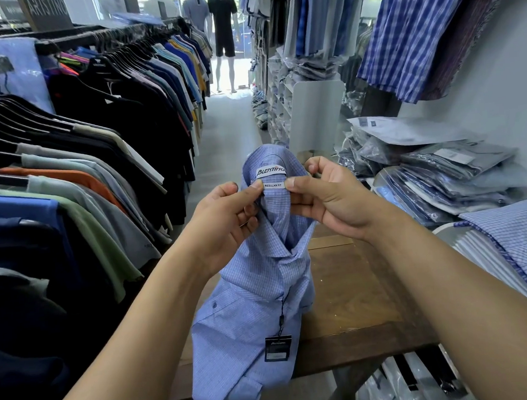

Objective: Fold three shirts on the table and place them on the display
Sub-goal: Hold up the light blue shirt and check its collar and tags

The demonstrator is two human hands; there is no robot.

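Note:
A light blue checked shirt (251, 295) hangs in front of me over the wooden table (353, 312), held up by its collar. My left hand (226, 218) pinches the collar's left side beside the white neck label. My right hand (328, 194) pinches the collar's right side. The shirt's lower part droops past the table's front edge, and a dark price tag (278, 347) dangles on a cord from its front. Another blue checked shirt (518, 243) lies at the table's right end.
A long rack of hanging polo shirts (80, 170) runs along the left. Stacks of bagged shirts (437, 179) sit on the right behind the table, with shelves beyond. Checked shirts (425, 29) hang on the right wall. Two mannequins (223, 29) stand at the aisle's far end.

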